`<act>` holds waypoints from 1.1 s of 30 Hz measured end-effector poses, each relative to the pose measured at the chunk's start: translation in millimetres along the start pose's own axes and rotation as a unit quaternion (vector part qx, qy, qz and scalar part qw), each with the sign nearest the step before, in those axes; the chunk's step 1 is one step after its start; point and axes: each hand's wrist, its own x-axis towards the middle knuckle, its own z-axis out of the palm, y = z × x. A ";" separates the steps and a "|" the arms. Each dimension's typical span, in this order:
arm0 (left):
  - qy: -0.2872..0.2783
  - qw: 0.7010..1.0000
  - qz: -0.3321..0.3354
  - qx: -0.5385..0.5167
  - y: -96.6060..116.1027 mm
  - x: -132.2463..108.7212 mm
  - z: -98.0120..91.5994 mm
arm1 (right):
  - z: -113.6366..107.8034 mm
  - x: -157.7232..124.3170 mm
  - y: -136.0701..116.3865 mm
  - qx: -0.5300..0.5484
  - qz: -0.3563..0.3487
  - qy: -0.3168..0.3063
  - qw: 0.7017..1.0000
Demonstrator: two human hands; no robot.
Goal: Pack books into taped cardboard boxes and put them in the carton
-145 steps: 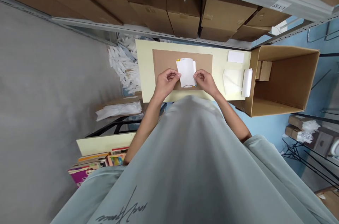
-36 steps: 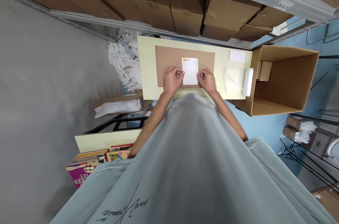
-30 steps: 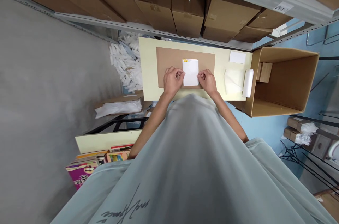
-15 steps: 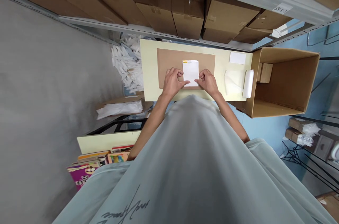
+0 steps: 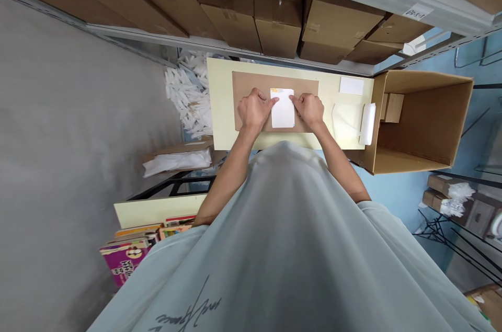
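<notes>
A small white packet (image 5: 283,111) with a yellow mark at its far edge lies flat on a brown cardboard sheet (image 5: 245,81) on a pale yellow table (image 5: 219,102). My left hand (image 5: 253,110) presses on the packet's left side, fingers curled with the fingertips on its upper left corner. Against the packet's right edge rests my right hand (image 5: 311,110), its fingers bent and touching the upper right corner. Both hands pinch the packet from either side.
A large open cardboard box (image 5: 423,117) lies on its side right of the table, small boxes inside. White sheets (image 5: 345,117), a foam roll (image 5: 367,123) and a card (image 5: 352,86) lie on the table's right part. Shelves of cartons (image 5: 274,18) stand behind; white scraps (image 5: 186,94) are piled left.
The packet was curled up between my hands; now it lies flat on the cardboard sheet. Both hands have slid from its near edge toward its far corners.
</notes>
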 end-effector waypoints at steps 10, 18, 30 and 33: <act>-0.008 1.000 0.009 0.011 3.1 11.6 -4.9 | -3.6 -1.8 -9.4 -0.061 0.000 0.005 0.998; -0.070 0.996 0.061 0.011 -8.0 9.6 -16.0 | -18.7 -0.5 -9.4 0.045 0.040 -0.063 0.996; -0.065 0.994 0.087 -0.020 -3.4 -8.6 -18.3 | -15.5 -22.2 -5.1 -0.008 -0.003 -0.050 0.999; -0.090 0.984 0.150 0.030 -10.2 -18.8 -14.7 | -10.2 -33.5 -4.6 -0.070 -0.040 -0.071 0.994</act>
